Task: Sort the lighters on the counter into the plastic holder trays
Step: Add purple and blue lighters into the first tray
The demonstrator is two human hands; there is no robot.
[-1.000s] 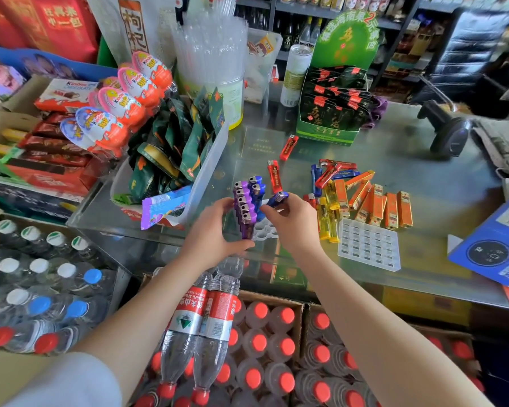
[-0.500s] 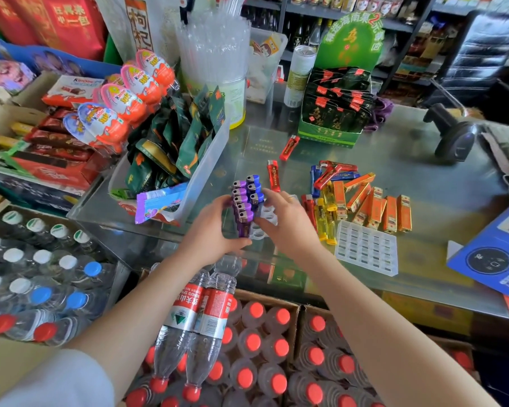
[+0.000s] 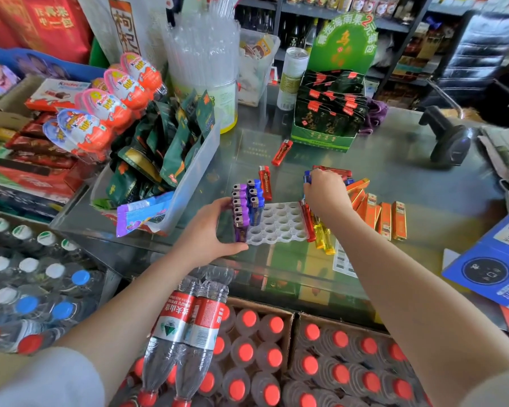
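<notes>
Our left hand (image 3: 210,230) grips the white, round-holed plastic tray (image 3: 279,223) holding five purple lighters (image 3: 240,212) and three blue lighters (image 3: 255,201). Our right hand (image 3: 325,193) pinches a blue lighter (image 3: 307,177) from the glossy worktop (image 3: 394,160) pile.

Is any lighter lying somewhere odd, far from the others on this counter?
Yes. One red lighter lies alone near the green display box, apart from the loose pile by the right hand. Another red lighter lies flat just behind the tray, not slotted in.
</notes>
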